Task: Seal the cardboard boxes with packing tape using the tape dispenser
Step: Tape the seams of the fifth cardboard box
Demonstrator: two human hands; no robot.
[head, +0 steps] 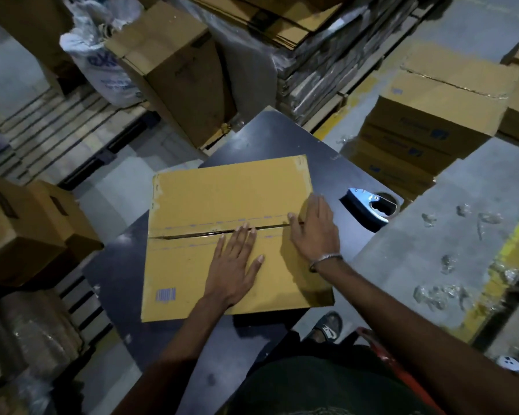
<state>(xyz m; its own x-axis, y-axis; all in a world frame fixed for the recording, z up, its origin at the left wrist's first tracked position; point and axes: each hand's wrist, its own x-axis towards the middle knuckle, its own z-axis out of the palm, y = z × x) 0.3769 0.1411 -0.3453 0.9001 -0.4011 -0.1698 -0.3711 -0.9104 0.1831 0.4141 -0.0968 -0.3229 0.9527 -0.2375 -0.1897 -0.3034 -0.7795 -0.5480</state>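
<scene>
Dark table, one box, two hands

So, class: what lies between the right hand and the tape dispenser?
Head view: only bare dark tabletop separates the right hand, resting on the box, from the tape dispenser.

A warehouse packing area: flattened cardboard sheets stand stacked and plastic-wrapped at the back, while closed cartons are piled on the bare concrete floor, which carries worn yellow lane markings. Wooden pallets lie to the left beside a white printed sack. Crumpled scraps of clear tape litter the floor. A dark tabletop holds a cardboard box and a tape dispenser.
</scene>
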